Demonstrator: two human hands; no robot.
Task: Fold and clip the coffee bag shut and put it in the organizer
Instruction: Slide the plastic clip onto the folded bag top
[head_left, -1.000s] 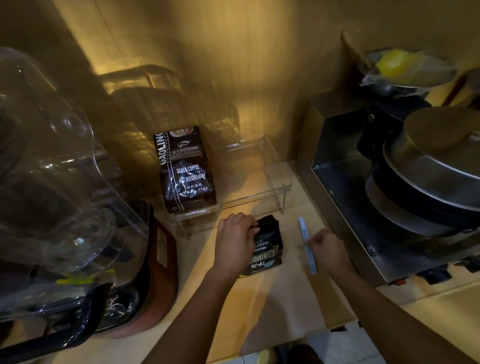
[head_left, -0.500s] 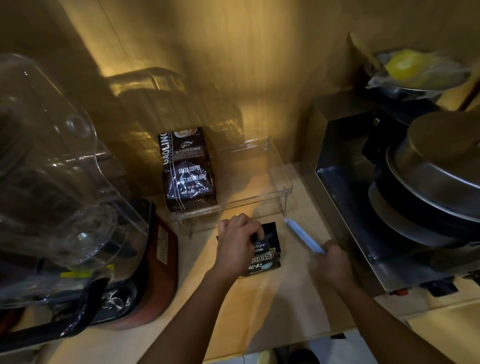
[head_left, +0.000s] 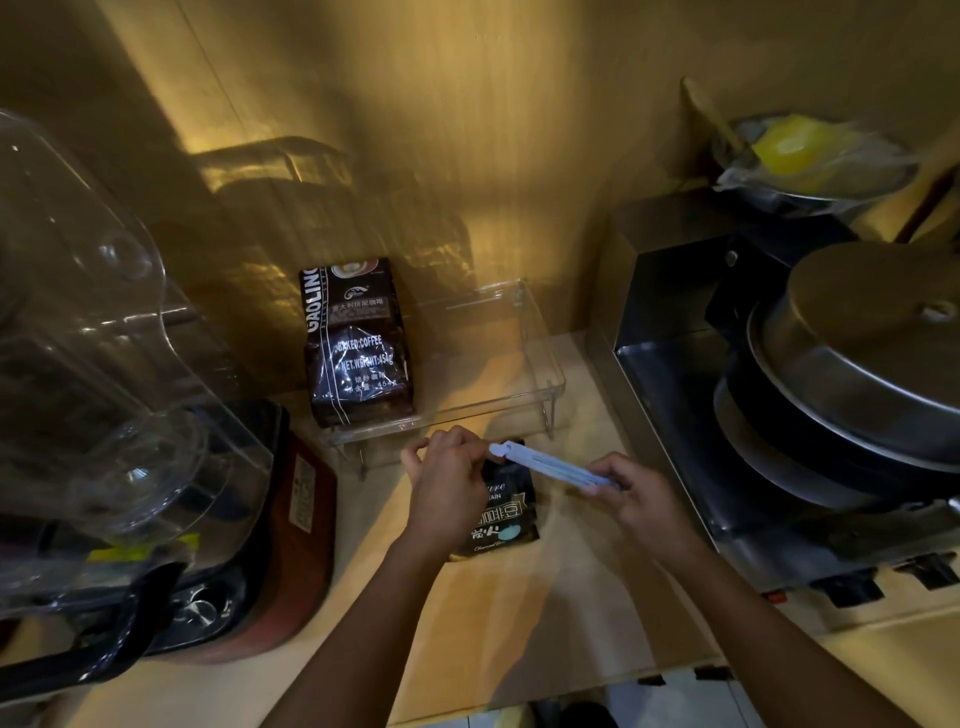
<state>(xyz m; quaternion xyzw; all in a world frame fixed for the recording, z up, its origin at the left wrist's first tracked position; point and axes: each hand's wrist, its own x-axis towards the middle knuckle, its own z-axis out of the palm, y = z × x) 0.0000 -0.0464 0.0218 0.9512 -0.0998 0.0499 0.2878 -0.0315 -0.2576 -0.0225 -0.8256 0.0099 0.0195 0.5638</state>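
A small black coffee bag (head_left: 506, 512) lies flat on the wooden counter, its top end folded under my left hand (head_left: 449, 488), which presses on the fold. My right hand (head_left: 641, 493) grips one end of a long pale blue clip (head_left: 550, 465), whose far end reaches across the bag's folded top to my left fingers. Just behind stands the clear acrylic organizer (head_left: 540, 364), raised on thin legs. A larger dark coffee bag (head_left: 356, 345) stands in its left part; its right part holds nothing.
A blender with a clear jug (head_left: 104, 364) on a red-brown base (head_left: 291, 525) fills the left. A steel appliance with a round lidded pan (head_left: 857, 374) stands at right, a bowl of yellow food (head_left: 800, 150) behind it. The counter's front edge is near my forearms.
My right hand lifted the clip off the counter, swung it round and brought it left over the bag's folded top. My left hand stayed on the fold.
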